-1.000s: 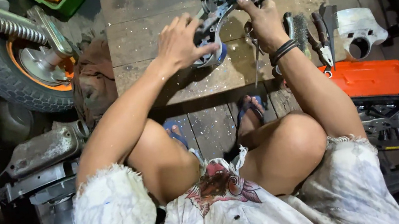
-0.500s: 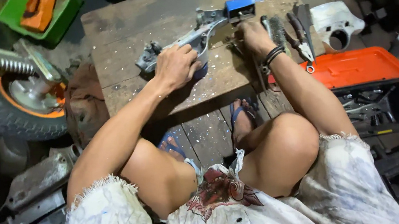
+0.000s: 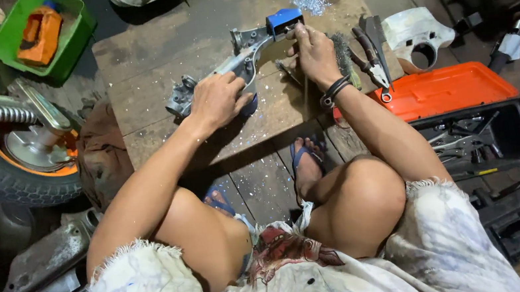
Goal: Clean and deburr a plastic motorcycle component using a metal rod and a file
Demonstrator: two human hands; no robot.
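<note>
Head view shows the left hand (image 3: pixel 217 98) clamped over the grey metal part (image 3: pixel 224 77) on the wooden surface (image 3: pixel 149 67), right-hand fingers (image 3: pixel 307 39) closed at its blue-capped end (image 3: pixel 284 22); firm downward pressure should stop it shifting.

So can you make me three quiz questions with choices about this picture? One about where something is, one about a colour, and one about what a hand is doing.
1. Where is the green tray?
A. on the floor, upper left of the wooden board
B. on the person's lap
C. inside the toolbox

2. What colour is the open toolbox lid?
A. yellow
B. orange
C. white

3. What is the left hand doing?
A. hanging in the air
B. resting on a knee
C. pressing down on the grey metal part

Answers:
1. A, it sits beyond the board's left corner.
2. B, the lid is bright orange.
3. C, the palm lies over the part, while the right hand is at its blue end.
</note>
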